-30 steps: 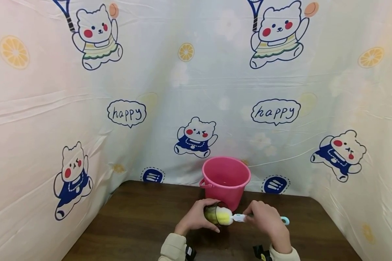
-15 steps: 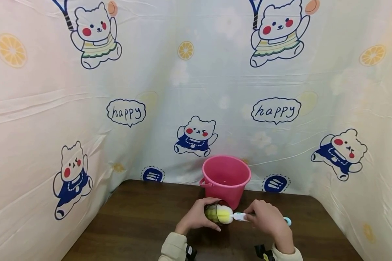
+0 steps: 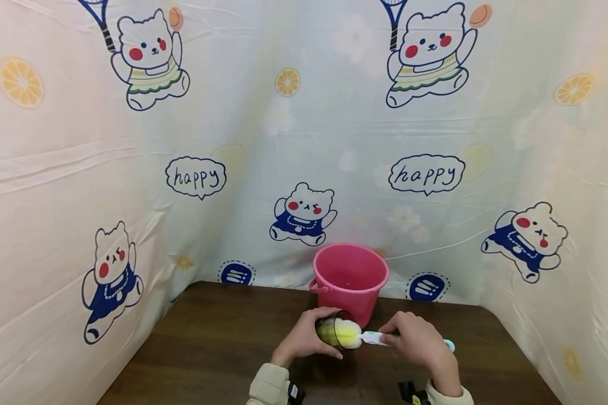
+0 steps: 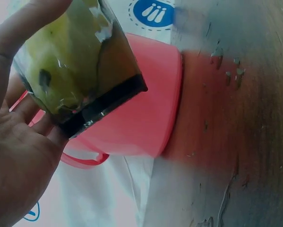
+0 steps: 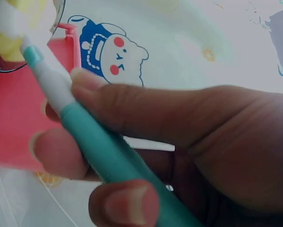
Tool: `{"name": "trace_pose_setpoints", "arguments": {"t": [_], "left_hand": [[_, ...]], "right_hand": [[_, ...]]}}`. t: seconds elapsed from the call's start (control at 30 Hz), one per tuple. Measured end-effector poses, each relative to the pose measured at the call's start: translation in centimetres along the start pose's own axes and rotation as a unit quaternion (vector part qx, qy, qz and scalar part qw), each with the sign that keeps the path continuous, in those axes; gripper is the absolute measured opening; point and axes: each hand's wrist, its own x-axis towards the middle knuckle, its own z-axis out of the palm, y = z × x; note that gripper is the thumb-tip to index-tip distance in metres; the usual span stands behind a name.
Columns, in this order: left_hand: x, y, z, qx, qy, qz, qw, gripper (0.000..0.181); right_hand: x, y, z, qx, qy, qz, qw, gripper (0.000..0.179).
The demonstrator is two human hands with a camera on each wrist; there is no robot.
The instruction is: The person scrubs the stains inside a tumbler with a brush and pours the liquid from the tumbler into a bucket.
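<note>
My left hand (image 3: pixel 305 336) grips a dark, see-through cup (image 4: pixel 80 61), tilted on its side with its mouth toward the right. Inside the cup sits the yellow and white sponge head (image 3: pixel 348 334) of a bottle brush, its tip hidden by the cup wall and fingers in the head view. My right hand (image 3: pixel 414 341) holds the brush by its white and teal handle (image 5: pixel 103 142), thumb on one side and fingers curled round the other. The handle's light blue end (image 3: pixel 450 345) sticks out past the right hand.
A pink bucket (image 3: pixel 352 292) with a side handle stands just behind the cup, near the table's back edge. Water drops (image 4: pixel 231 71) lie on the brown wooden table (image 3: pixel 208 332). A printed cloth (image 3: pixel 304 140) hangs round the back and sides.
The right hand has shifted slightly to the right along with the brush handle's end. The left hand and cup stay nearly in place, with the sponge still in the cup.
</note>
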Motion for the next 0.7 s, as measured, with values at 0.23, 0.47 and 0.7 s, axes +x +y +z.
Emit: {"name": "trace_pose_setpoints", "arguments": {"t": [0.23, 0.47, 0.7], "left_hand": [[-0.18, 0.14, -0.06, 0.012, -0.004, 0.006, 0.9999, 0.088], [-0.18, -0.02, 0.03, 0.0, -0.004, 0.007, 1.0, 0.087], [-0.18, 0.09, -0.17, 0.007, -0.008, 0.004, 0.9999, 0.088]], "right_hand": [[0.28, -0.36, 0.63, -0.02, 0.003, 0.049, 0.9986, 0.005], [-0.17, -0.72, -0.03, -0.002, -0.012, 0.001, 0.9999, 0.007], [-0.02, -0.75, 0.27, -0.022, 0.015, 0.054, 0.9982, 0.006]]}}
